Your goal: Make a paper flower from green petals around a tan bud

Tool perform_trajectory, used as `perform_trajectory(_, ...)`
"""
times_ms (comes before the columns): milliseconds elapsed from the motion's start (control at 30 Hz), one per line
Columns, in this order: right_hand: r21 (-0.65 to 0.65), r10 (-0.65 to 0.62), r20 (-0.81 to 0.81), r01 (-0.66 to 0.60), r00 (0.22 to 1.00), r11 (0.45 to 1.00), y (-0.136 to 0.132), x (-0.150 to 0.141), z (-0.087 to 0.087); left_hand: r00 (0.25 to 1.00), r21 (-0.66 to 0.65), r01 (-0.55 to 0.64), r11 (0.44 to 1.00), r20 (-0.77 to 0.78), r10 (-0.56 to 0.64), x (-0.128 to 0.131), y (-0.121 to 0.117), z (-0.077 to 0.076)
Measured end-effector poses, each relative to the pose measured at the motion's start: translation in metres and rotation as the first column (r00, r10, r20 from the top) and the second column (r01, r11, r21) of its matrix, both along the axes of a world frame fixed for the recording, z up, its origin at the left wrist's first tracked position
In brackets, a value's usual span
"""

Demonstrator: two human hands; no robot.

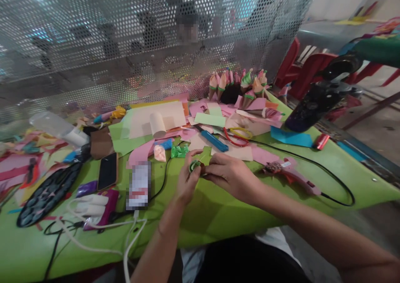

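My left hand (186,181) is closed round the green top of a small craft ice-cream cone (194,165). The fingertips of my right hand (233,175) pinch its brown pointed end, partly hidden by the fingers. Just beyond the hands lie a shiny green packet (179,150), a peach-coloured lump (160,153) and a blue-handled cutter (214,140). Farther back, several similar cones (246,80) with pink, peach and green tops stand in a cluster.
Two phones (108,171) and white cables lie left of my arms. A pink glue gun (300,181) with a black cord rests at right. Red-handled scissors (234,138), coloured paper sheets (137,120) and a dark bottle (312,104) stand or lie farther back, before a perforated metal screen (109,62).
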State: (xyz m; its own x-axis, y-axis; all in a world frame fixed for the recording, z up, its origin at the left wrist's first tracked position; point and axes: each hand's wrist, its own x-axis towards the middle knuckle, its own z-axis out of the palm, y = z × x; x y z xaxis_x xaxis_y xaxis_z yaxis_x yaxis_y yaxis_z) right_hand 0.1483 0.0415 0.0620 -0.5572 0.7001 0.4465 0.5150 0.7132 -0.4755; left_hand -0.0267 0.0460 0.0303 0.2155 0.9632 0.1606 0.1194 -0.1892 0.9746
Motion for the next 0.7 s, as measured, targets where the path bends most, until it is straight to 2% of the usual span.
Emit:
perform_trajectory(233, 0.078, -0.019, -0.010, 0.020, 1.000, 0.997, 0.0025, -0.0041, -0.0032, 1.000, -0.001, 0.007, 1.000, 0.006, -0.007, -0.0005, 0.0006, -0.0012)
perform_trajectory(700, 0.028, -0.032, -0.087, 0.035, 0.996, 0.999, 0.0063, -0.0027, -0.0048, 1.000, -0.009, -0.016, 1.000, -0.016, 0.016, 0.0015, -0.0015, 0.0006)
